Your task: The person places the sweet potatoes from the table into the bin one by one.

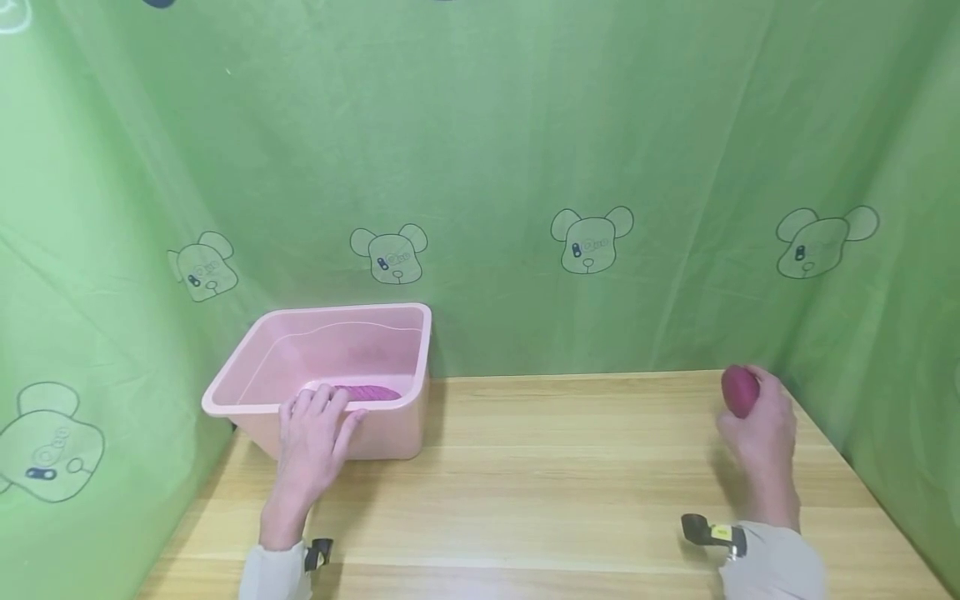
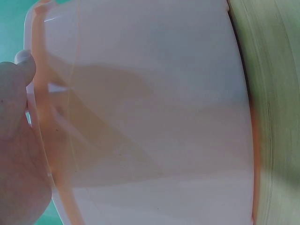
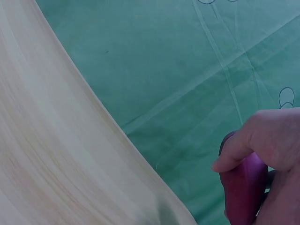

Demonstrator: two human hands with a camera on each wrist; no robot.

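Note:
At the left of the head view stands a pink plastic tub (image 1: 382, 429), with a purple, ridged, long object (image 1: 371, 392) lying inside it, partly hidden by fingers. My left hand (image 1: 315, 433) holds the tub's near rim, fingers hooked over it; in the left wrist view the thumb (image 2: 26, 65) lies at the rim. Far to the right, above the table's back right corner, my right hand (image 1: 765, 433) grips a smooth magenta oval object (image 1: 740, 391). The right wrist view shows the thumb across this oval object (image 3: 241, 192), whose lower end is cut off.
A light wooden table (image 1: 555, 492) carries the tub. Green curtain (image 1: 495, 167) with bear-head drawings surrounds the table at the back and both sides. Small black wrist cameras sit at both sleeves.

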